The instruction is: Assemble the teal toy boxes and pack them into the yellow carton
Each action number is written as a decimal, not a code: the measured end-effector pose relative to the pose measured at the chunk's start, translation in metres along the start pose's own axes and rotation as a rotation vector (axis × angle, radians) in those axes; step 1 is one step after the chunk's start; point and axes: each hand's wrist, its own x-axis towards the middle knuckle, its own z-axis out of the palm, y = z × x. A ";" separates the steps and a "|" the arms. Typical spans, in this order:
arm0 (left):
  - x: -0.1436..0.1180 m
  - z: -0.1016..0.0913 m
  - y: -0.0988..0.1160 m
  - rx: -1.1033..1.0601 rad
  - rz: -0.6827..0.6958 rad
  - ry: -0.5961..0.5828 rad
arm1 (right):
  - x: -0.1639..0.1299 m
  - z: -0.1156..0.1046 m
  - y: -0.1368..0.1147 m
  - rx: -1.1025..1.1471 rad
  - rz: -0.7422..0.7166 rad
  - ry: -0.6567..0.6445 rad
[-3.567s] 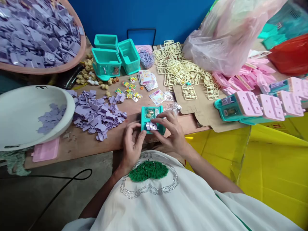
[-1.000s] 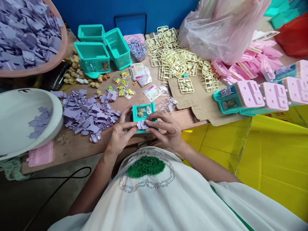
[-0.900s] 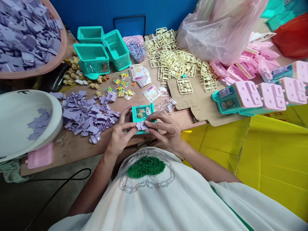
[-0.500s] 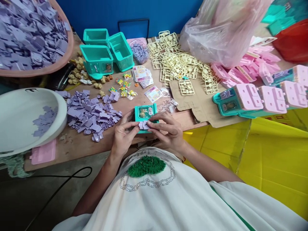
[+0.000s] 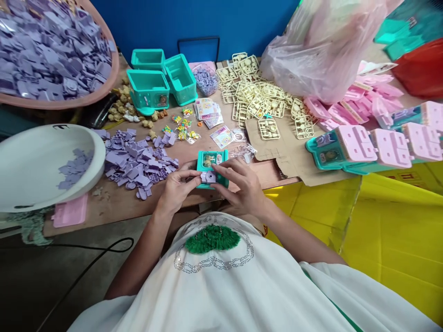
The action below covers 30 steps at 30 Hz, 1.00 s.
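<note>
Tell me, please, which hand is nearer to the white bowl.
The left hand is right of the white bowl, past the purple pile; the right hand is farther right.

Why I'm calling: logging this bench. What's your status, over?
Left hand pinches lilac piece. Right hand open beside it. Lilac piece over teal box. Right hand partly hides the box.

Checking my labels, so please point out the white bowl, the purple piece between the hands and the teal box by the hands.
White bowl [image 5: 34, 166], head view: bare inside.
Purple piece [image 5: 208, 178], head view: its middle.
Teal box [image 5: 200, 160], head view: left rim.
</note>
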 end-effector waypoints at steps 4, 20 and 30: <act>-0.006 0.005 -0.009 0.020 0.086 0.056 | 0.007 0.003 -0.005 -0.064 0.004 -0.069; -0.021 0.024 -0.020 0.287 0.284 0.197 | 0.005 0.003 -0.005 0.356 0.442 0.250; -0.017 0.029 -0.032 0.498 0.442 0.225 | 0.028 0.008 -0.003 -0.260 -0.066 -0.030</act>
